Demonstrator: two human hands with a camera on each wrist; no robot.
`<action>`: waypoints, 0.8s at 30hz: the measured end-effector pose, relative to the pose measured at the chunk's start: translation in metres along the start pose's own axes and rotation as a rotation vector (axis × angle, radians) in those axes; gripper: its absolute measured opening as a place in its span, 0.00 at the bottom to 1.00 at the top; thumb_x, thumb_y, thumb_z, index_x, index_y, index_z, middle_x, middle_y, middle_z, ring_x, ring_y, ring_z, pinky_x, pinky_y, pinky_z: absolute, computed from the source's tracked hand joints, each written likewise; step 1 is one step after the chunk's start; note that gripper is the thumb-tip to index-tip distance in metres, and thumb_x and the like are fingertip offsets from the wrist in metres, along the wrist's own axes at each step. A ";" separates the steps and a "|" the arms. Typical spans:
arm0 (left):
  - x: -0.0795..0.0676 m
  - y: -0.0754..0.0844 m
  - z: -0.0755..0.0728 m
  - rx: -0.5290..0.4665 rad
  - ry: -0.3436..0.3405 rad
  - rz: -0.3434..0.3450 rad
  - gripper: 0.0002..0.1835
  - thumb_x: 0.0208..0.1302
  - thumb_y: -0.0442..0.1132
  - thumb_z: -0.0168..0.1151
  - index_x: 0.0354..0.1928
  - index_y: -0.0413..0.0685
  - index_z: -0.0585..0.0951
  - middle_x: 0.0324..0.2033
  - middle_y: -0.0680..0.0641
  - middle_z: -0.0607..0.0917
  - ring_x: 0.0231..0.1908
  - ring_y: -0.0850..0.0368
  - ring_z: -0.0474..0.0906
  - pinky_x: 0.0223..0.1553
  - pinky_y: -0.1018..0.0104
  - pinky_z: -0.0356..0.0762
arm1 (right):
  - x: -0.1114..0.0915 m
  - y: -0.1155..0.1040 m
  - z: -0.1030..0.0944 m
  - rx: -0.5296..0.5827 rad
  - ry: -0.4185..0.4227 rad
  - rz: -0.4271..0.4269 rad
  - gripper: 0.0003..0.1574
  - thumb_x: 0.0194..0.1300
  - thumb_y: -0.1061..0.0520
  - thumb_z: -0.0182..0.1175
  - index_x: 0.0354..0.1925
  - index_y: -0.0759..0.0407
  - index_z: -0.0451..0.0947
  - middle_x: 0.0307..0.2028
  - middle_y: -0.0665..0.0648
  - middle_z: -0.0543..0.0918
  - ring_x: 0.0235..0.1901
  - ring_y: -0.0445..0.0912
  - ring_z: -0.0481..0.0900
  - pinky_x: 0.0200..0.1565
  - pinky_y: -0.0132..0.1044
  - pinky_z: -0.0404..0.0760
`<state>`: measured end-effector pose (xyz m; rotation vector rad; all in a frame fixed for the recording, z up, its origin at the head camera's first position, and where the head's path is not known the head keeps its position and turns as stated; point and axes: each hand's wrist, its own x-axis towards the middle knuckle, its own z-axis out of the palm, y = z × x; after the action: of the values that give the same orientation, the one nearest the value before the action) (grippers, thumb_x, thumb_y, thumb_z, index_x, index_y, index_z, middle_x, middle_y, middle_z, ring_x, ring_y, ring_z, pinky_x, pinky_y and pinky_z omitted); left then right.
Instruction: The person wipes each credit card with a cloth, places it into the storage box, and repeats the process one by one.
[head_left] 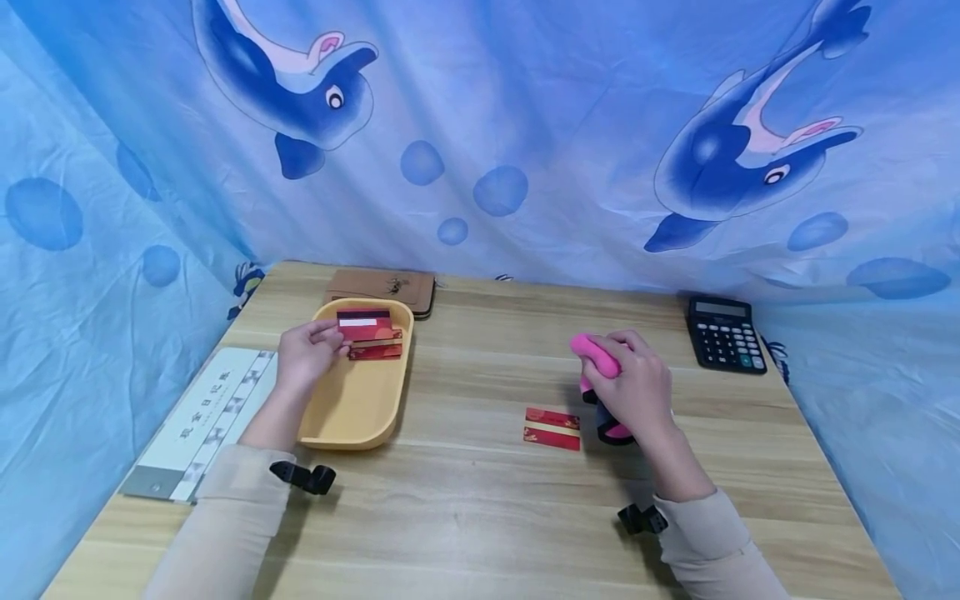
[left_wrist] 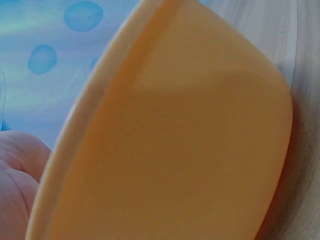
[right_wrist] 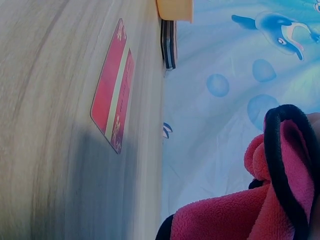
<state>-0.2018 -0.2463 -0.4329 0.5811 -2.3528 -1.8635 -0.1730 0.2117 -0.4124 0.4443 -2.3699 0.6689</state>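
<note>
My left hand (head_left: pixel 306 358) pinches a red card (head_left: pixel 365 331) with a dark stripe and a white strip, over the far end of a yellow tray (head_left: pixel 352 408). Below it, more red cards (head_left: pixel 386 352) lie in the tray. The tray's wall (left_wrist: pixel 190 150) hides most of the hand in the left wrist view. On the right, my right hand (head_left: pixel 637 385) grips a bunched pink cloth (head_left: pixel 597 357) with black edging, raised off the table in the right wrist view. Left of that hand, a red card (head_left: pixel 552 428) with a pale band lies flat on the table.
A brown wallet-like item (head_left: pixel 382 286) lies behind the tray. Left of the tray is a pale booklet (head_left: pixel 217 408), partly under my left forearm. A black calculator (head_left: pixel 724 335) lies at the back right of the wooden table (head_left: pixel 465 517). Blue dolphin-print curtains surround the table.
</note>
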 end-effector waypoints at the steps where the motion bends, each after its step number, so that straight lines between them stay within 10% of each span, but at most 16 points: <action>1: 0.000 0.000 0.000 -0.005 -0.005 0.008 0.22 0.76 0.31 0.54 0.68 0.31 0.72 0.57 0.31 0.80 0.44 0.56 0.86 0.51 0.67 0.85 | 0.000 0.000 0.000 0.002 0.001 -0.002 0.19 0.55 0.55 0.73 0.46 0.58 0.89 0.41 0.61 0.86 0.32 0.58 0.84 0.26 0.50 0.82; 24: -0.011 0.015 0.015 -0.125 -0.079 0.058 0.22 0.74 0.27 0.54 0.67 0.26 0.70 0.58 0.26 0.78 0.38 0.60 0.87 0.50 0.65 0.85 | 0.000 -0.001 -0.001 0.020 -0.016 0.013 0.20 0.56 0.54 0.73 0.48 0.59 0.88 0.42 0.61 0.85 0.33 0.57 0.83 0.29 0.52 0.81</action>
<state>-0.1996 -0.2263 -0.4201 0.4295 -2.2528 -2.0244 -0.1724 0.2113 -0.4115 0.4443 -2.3845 0.6982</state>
